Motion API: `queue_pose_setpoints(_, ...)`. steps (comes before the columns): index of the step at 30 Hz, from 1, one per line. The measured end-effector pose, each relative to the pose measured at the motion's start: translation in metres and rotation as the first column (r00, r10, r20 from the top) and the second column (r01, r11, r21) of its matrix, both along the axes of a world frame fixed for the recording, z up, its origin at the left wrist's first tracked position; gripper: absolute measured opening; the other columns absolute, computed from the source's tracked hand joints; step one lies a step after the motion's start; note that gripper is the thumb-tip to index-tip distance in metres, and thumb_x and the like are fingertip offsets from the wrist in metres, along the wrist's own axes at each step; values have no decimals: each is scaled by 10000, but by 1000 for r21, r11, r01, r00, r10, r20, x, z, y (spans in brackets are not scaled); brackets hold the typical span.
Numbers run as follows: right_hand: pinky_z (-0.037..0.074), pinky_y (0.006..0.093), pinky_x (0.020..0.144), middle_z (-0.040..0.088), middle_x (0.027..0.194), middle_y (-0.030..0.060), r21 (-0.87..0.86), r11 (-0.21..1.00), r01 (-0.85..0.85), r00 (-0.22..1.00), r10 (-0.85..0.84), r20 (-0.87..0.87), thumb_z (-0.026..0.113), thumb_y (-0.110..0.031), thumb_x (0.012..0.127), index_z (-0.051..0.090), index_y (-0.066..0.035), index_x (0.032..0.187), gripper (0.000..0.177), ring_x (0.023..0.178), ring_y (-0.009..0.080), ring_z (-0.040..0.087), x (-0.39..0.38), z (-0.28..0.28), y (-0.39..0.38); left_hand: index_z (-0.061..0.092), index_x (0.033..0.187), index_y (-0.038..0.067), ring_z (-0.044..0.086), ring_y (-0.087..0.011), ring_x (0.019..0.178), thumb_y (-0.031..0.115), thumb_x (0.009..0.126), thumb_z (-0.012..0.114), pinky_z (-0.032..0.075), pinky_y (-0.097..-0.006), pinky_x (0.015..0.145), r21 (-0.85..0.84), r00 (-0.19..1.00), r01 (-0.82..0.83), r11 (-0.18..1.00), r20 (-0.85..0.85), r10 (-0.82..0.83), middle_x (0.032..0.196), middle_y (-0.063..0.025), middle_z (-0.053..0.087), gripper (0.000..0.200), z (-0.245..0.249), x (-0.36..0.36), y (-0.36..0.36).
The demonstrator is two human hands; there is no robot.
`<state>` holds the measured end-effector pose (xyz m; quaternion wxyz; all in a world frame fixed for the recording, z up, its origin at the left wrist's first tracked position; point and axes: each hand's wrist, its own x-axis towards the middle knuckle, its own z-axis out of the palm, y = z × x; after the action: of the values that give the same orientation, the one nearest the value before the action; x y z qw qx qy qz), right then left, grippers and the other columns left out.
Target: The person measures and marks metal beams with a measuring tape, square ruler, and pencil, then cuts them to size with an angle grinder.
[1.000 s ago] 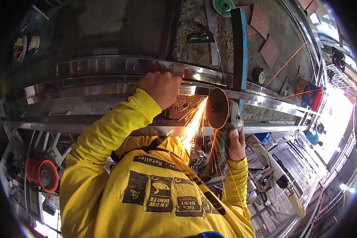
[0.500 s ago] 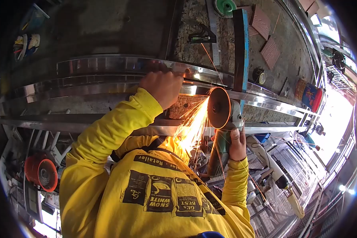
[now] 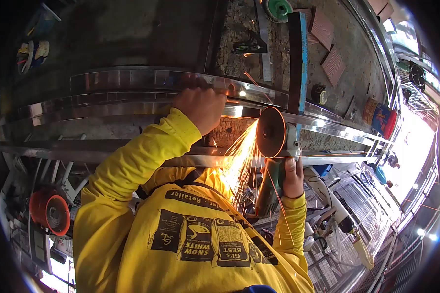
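My left hand [image 3: 200, 108] is closed around a shiny metal tube [image 3: 146, 108], knuckles up, left of the cutting point. The fingertips are partly hidden behind the tube. My right hand [image 3: 292, 179] grips an angle grinder [image 3: 274, 183], whose dark green body points back toward my yellow shirt. Its thin cutting disc [image 3: 271, 132] meets the tube to the right of my left hand. A bright spray of sparks [image 3: 243, 158] streams from the disc down toward my chest.
A dark bar with a blue side [image 3: 297, 68] lies across the tubes. Beyond are a green disc [image 3: 277, 8], brown textured boards [image 3: 333, 66], a tape measure [image 3: 319, 94] and a red-and-blue container [image 3: 380, 118]. An orange round machine [image 3: 51, 212] stands left; a person [image 3: 382, 175] is far right.
Both hands stay almost in place. The disc sits marginally farther right, and the spark spray has changed shape, with stray sparks now flying to the right.
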<state>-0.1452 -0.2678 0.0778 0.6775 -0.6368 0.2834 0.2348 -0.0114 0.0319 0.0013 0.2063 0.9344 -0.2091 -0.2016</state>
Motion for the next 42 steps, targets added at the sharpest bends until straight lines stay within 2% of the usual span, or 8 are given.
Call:
queue_pose_setpoints(7,516,323,1006,601,1369,101,150,989,7,1000,-7,-2,655,-384,1059,309,-43,1594,723,1182,183,613,-3,-4,-7,754,986,125,764,-386,841,159,846,688,621,-500,755,32,987,-15,999,-158,20,837,-164,761,158,7,6,-2)
queue_pose_setpoints(14,544,325,966,595,1404,154,-230,967,-107,992,121,46,651,-382,1061,296,-39,1600,731,1167,232,652,-20,-22,-26,769,940,117,771,-348,764,170,885,661,621,-467,670,21,997,-7,1000,-83,9,813,-138,762,133,5,4,-1)
queue_pose_setpoints(16,553,333,959,609,1383,157,-193,978,-84,995,91,31,646,-383,1063,288,-41,1602,731,1145,233,665,-12,-14,-15,777,914,115,774,-324,720,175,900,650,620,-448,621,13,1000,-3,1000,-24,3,790,-120,761,141,2,1,-1)
queue_pose_setpoints(18,566,341,944,630,1348,152,90,994,69,997,-66,-36,638,-381,1068,275,-45,1605,730,1104,229,683,7,9,9,776,909,117,775,-325,719,173,895,653,620,-450,619,2,1000,-11,1000,-8,11,787,-122,760,135,0,0,-1)
queue_pose_setpoints(27,627,379,860,673,1252,149,9,1000,21,999,-22,26,657,-377,1052,265,-67,1596,739,1003,221,721,8,3,5,777,932,114,780,-326,739,166,871,674,622,-446,621,-14,1000,-3,1000,-22,2,808,-132,765,131,1,1,0)
queue_pose_setpoints(30,615,351,878,666,1262,141,117,991,61,998,-63,11,650,-360,1059,268,-56,1603,731,1032,216,712,11,11,14,770,1028,125,761,-392,813,152,853,672,622,-500,740,-6,986,-25,1000,-163,24,832,-171,758,203,6,5,-1)
queue_pose_setpoints(36,594,360,933,644,1315,126,-66,998,-15,999,18,34,647,-295,1067,297,-66,1604,681,1118,220,681,3,-6,-9,781,936,118,779,-319,739,171,879,668,623,-450,627,2,1000,-14,1000,-17,14,807,-119,766,138,1,0,-1)
queue_pose_setpoints(42,606,379,822,675,1235,134,-58,998,14,999,-11,42,605,-346,1085,305,-72,1595,652,1031,237,706,3,-5,-2,778,916,114,778,-312,724,178,878,670,623,-441,620,-16,1000,-11,1000,-19,11,792,-114,763,131,1,1,0)
